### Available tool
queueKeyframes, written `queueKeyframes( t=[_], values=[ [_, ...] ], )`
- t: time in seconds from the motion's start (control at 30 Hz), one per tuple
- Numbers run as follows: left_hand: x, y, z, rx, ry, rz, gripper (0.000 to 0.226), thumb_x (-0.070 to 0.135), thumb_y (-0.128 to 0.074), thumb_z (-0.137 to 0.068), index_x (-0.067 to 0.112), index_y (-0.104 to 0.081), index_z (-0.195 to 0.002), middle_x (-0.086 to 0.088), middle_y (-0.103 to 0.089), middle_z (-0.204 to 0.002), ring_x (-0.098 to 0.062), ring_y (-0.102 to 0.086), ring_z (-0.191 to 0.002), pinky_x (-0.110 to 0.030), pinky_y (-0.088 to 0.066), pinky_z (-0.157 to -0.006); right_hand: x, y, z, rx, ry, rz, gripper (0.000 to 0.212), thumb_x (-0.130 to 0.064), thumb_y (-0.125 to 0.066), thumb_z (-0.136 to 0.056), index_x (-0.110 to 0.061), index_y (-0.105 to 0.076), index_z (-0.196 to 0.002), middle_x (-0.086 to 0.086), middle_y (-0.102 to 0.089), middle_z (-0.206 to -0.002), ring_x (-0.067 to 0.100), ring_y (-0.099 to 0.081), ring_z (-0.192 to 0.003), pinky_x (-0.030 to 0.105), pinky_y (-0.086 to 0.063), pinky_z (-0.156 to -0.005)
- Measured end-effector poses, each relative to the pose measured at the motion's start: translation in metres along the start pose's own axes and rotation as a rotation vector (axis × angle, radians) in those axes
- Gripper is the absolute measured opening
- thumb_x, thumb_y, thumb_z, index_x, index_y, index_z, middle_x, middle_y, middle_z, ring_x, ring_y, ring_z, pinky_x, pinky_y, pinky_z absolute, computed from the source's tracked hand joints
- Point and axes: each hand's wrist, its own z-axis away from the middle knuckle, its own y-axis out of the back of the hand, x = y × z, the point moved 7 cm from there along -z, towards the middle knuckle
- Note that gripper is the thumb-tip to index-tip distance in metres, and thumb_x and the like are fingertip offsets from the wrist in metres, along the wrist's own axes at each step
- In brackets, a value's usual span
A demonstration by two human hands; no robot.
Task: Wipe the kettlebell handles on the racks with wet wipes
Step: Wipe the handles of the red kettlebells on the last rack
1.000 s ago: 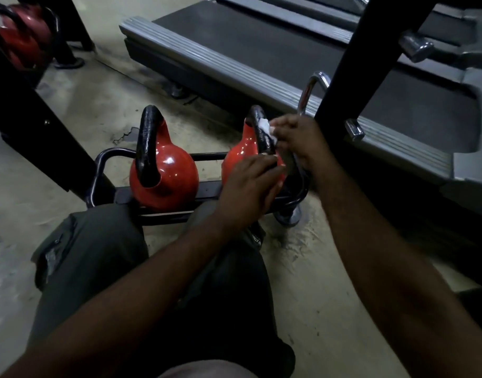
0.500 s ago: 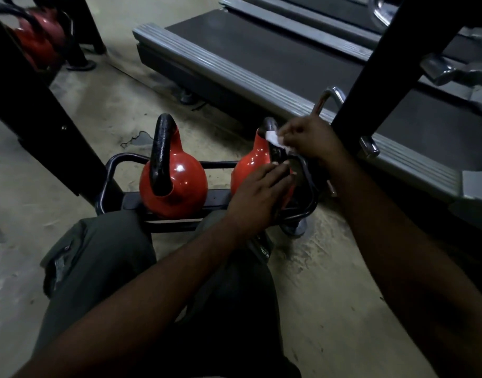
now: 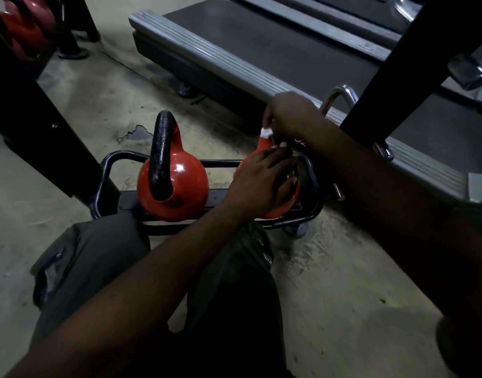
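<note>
Glossy red ball and a black, rough-cast handle arching upright: left kettlebell (image 3: 177, 184), in full view on the low black tube rack (image 3: 317, 192) on the concrete floor (image 3: 329, 268). Beside it on the same rack, right kettlebell (image 3: 263, 147), same red, mostly covered by both hands. Small white wet wipe (image 3: 266, 132), bunched, pinched by the fingers (image 3: 269, 117) of the right hand (image 3: 289, 115) at the top of that handle, against the red neck. Left hand (image 3: 261, 181) laid over the ball just below, fingers fairly straight and pressing on it, gripping nothing. White characters by the right wrist, half hidden, not readable. Small white-lettered label (image 3: 268, 259) on the grey-green trousers (image 3: 92, 255), too small to read. Behind the rack, a treadmill (image 3: 261, 50) deck; far left, more red kettlebells (image 3: 24, 31), blurred.
</note>
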Motion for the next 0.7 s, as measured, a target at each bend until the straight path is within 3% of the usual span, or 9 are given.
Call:
queueKeyframes(
  t=[0.1, 0.17, 0.23, 0.3, 0.4, 0.5, 0.6, 0.7],
  values=[
    [-0.001, -0.001, 0.001, 0.016, 0.008, 0.0, 0.046, 0.035, -0.056, -0.092, 0.01, -0.062, -0.13, -0.016, -0.056, -0.14, -0.03, -0.052, -0.126, -0.034, -0.035, -0.104, 0.025, 0.003, -0.018, 0.004, -0.074, -0.15, 0.019, -0.025, -0.072, -0.085, -0.016, -0.079, -0.1, 0.009, -0.074, -0.1, 0.024, -0.069, -0.094, 0.026, -0.052, -0.078],
    [-0.002, -0.002, 0.001, 0.013, 0.012, 0.005, 0.047, 0.035, -0.057, -0.091, 0.011, -0.061, -0.131, -0.014, -0.055, -0.141, -0.028, -0.051, -0.128, -0.033, -0.033, -0.106, 0.052, -0.007, -0.014, 0.022, -0.195, -0.377, 0.015, -0.015, -0.072, -0.086, -0.02, -0.079, -0.098, 0.001, -0.073, -0.085, 0.004, -0.067, -0.072, 0.016, -0.047, -0.064],
    [-0.003, -0.004, 0.0, 0.015, 0.019, 0.022, 0.047, 0.035, -0.058, -0.092, 0.011, -0.061, -0.132, -0.014, -0.056, -0.14, -0.027, -0.051, -0.128, -0.036, -0.036, -0.108, 0.065, -0.019, -0.01, 0.03, -0.26, -0.511, 0.023, -0.004, -0.068, -0.085, -0.022, -0.078, -0.094, -0.003, -0.071, -0.075, -0.002, -0.06, -0.056, 0.016, -0.046, -0.06],
    [-0.004, -0.006, 0.0, 0.01, 0.023, 0.015, 0.048, 0.037, -0.055, -0.093, 0.011, -0.06, -0.133, -0.014, -0.054, -0.142, -0.029, -0.05, -0.129, -0.039, -0.039, -0.107, 0.059, -0.025, -0.021, -0.019, -0.192, -0.412, 0.028, -0.002, -0.065, -0.084, -0.024, -0.078, -0.094, 0.003, -0.073, -0.085, 0.009, -0.065, -0.069, 0.022, -0.048, -0.069],
    [-0.004, -0.006, 0.001, -0.006, -0.017, -0.052, 0.049, 0.038, -0.052, -0.094, 0.011, -0.059, -0.134, -0.016, -0.053, -0.143, -0.03, -0.052, -0.128, -0.039, -0.037, -0.105, 0.023, -0.013, -0.042, -0.159, 0.032, -0.095, 0.013, -0.022, -0.072, -0.086, -0.021, -0.079, -0.098, 0.003, -0.075, -0.1, 0.019, -0.067, -0.092, 0.025, -0.049, -0.079],
    [-0.004, -0.005, 0.0, 0.0, -0.078, -0.076, 0.049, 0.039, -0.049, -0.094, 0.01, -0.06, -0.133, -0.015, -0.057, -0.138, -0.03, -0.054, -0.125, -0.043, -0.04, -0.103, -0.021, -0.013, -0.049, -0.335, 0.203, 0.252, 0.018, -0.03, -0.069, -0.083, -0.014, -0.076, -0.086, 0.009, -0.073, -0.089, 0.027, -0.063, -0.082, 0.034, -0.054, -0.083],
    [-0.006, -0.006, 0.001, 0.009, -0.067, -0.095, 0.049, 0.041, -0.047, -0.095, 0.013, -0.059, -0.134, -0.01, -0.058, -0.138, -0.028, -0.052, -0.128, -0.047, -0.039, -0.102, -0.038, -0.025, -0.054, -0.38, 0.222, 0.501, 0.023, -0.033, -0.071, -0.078, -0.012, -0.066, -0.07, 0.007, -0.061, -0.066, 0.028, -0.058, -0.065, 0.034, -0.055, -0.071],
    [-0.007, -0.008, 0.003, -0.008, -0.043, -0.112, 0.053, 0.043, -0.042, -0.095, 0.014, -0.056, -0.137, -0.009, -0.052, -0.145, -0.027, -0.047, -0.134, -0.049, -0.035, -0.106, -0.031, -0.031, -0.065, -0.411, 0.183, 0.486, 0.025, -0.033, -0.08, -0.071, -0.014, -0.077, -0.086, 0.004, -0.069, -0.075, 0.025, -0.065, -0.072, 0.036, -0.058, -0.08]
  ],
)
